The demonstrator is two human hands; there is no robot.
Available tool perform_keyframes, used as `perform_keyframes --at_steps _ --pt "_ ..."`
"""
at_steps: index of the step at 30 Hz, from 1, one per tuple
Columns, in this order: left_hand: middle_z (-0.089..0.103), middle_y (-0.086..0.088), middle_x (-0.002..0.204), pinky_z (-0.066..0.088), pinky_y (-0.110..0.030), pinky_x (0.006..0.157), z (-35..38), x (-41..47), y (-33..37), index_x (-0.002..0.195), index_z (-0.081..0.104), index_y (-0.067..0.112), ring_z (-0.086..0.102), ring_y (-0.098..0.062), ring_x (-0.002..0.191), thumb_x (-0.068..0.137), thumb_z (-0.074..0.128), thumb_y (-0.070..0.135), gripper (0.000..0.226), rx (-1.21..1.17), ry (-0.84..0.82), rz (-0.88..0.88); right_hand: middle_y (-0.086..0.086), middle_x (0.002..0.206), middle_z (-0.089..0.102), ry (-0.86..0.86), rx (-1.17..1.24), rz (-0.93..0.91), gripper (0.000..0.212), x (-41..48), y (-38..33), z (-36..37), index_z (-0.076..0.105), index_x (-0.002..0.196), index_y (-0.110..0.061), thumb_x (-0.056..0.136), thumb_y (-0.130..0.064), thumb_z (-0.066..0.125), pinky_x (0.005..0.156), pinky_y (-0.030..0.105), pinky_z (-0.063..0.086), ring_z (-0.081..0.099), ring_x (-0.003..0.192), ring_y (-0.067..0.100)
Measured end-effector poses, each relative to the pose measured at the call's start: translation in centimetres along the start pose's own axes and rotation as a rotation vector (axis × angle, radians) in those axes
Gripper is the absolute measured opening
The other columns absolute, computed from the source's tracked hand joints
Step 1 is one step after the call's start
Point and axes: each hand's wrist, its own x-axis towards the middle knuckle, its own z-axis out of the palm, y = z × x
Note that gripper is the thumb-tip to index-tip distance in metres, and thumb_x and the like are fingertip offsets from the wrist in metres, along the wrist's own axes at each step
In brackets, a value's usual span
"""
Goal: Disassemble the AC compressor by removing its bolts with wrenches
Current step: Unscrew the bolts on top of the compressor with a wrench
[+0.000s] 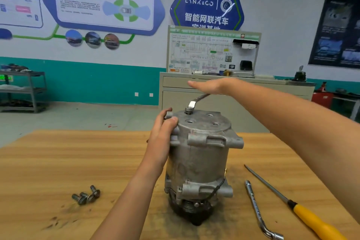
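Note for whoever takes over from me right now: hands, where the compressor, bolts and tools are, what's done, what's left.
Left hand grips the upright compressor near its top, steadying it on the table.
Right hand is open, palm flat over the wrench handle; the wrench head sits on the top bolt.
Done: three loose bolts lie left of the compressor; three top holes are empty.
Left: the bolt under the wrench.
Spare, to the right: L-shaped socket wrench, yellow-handled screwdriver.

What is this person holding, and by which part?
The left hand grips the compressor by its top left edge. The right hand lies flat on the wrench handle, fingers straight, gripping nothing.
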Motion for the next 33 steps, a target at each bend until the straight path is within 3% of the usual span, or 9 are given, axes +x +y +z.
perform_keyframes --at_steps 5,9,14,19,23,26,28,30,33 --pt "0.059 0.008 0.112 0.045 -0.033 0.094 0.1 0.1 0.0 0.123 0.048 0.037 0.055 -0.010 0.106 0.070 0.044 0.049 0.055 -0.006 -0.014 0.009 0.004 0.156 0.001 -0.106 -0.092 -0.176 0.070 1.9 -6.9 0.5 0.007 0.147 -0.030 0.088 -0.067 0.006 0.111 0.050 0.004 0.000 0.142 0.027" --pt "0.058 0.016 0.105 0.044 -0.025 0.089 0.0 0.3 -0.1 0.121 0.048 0.037 0.055 0.005 0.097 0.070 0.045 0.048 0.052 -0.012 -0.021 0.025 0.006 0.155 0.008 -0.079 -0.059 -0.343 0.074 -0.3 -11.5 2.4 0.014 0.148 -0.020 0.090 -0.066 0.017 0.111 0.045 0.009 0.007 0.142 0.026" --pt "0.064 0.028 0.092 0.046 -0.013 0.077 0.0 0.5 0.0 0.103 0.055 0.038 0.056 0.014 0.088 0.079 0.037 0.043 0.030 0.020 -0.026 0.095 0.010 0.146 0.023 0.340 -0.183 -0.724 0.077 -8.1 -13.3 8.0 0.024 0.143 -0.010 0.087 -0.057 0.048 0.100 0.036 0.034 0.039 0.126 0.029" --pt "0.059 0.006 0.105 0.047 -0.011 0.070 0.0 0.3 -0.1 0.122 0.053 0.017 0.057 0.009 0.084 0.079 0.042 0.043 0.052 -0.002 -0.044 0.105 0.007 0.132 0.049 0.678 -0.004 -1.004 0.056 -18.2 -5.1 10.2 0.051 0.130 -0.013 0.083 -0.045 0.054 0.088 0.036 0.050 0.054 0.113 0.017" --pt "0.058 -0.001 0.112 0.047 -0.020 0.078 0.0 0.2 -0.2 0.127 0.048 0.024 0.057 -0.008 0.097 0.090 0.053 0.033 0.039 -0.054 -0.026 0.035 -0.008 0.110 0.058 0.925 0.100 -0.864 0.039 -19.6 2.3 8.7 0.047 0.124 -0.019 0.088 -0.036 0.049 0.084 0.009 0.045 0.055 0.101 -0.006" --pt "0.057 0.005 0.105 0.045 -0.009 0.068 0.0 0.2 -0.2 0.126 0.047 0.028 0.055 -0.003 0.090 0.095 0.045 0.024 0.031 -0.045 -0.012 0.035 -0.017 0.091 0.064 1.002 0.295 -0.572 0.021 -17.1 6.5 7.0 0.060 0.102 -0.030 0.091 -0.040 0.045 0.069 0.009 0.049 0.062 0.087 -0.006" --pt "0.056 0.008 0.102 0.042 -0.004 0.061 -0.1 0.3 -0.3 0.126 0.047 0.028 0.053 0.000 0.089 0.095 0.044 0.024 0.031 -0.038 -0.023 0.033 -0.009 0.087 0.066 0.908 0.451 -0.293 0.021 -13.1 8.6 5.6 0.063 0.098 -0.029 0.092 -0.036 0.044 0.070 0.023 0.053 0.064 0.087 0.006" --pt "0.057 0.008 0.101 0.043 -0.004 0.061 -0.2 0.3 -0.2 0.126 0.047 0.029 0.054 -0.001 0.089 0.096 0.044 0.024 0.031 -0.032 -0.031 0.024 0.005 0.091 0.065 0.778 0.401 -0.090 0.029 -7.9 9.3 4.0 0.065 0.106 -0.016 0.096 -0.031 0.041 0.075 0.036 0.048 0.060 0.087 0.019" --pt "0.057 0.007 0.099 0.045 -0.007 0.063 -0.1 0.2 -0.1 0.123 0.047 0.032 0.055 -0.002 0.089 0.093 0.048 0.030 0.030 -0.041 -0.034 0.010 0.014 0.090 0.057 0.565 0.214 0.057 0.041 -1.6 6.2 1.3 0.057 0.109 0.002 0.100 -0.029 0.033 0.061 0.030 0.038 0.051 0.072 0.020"
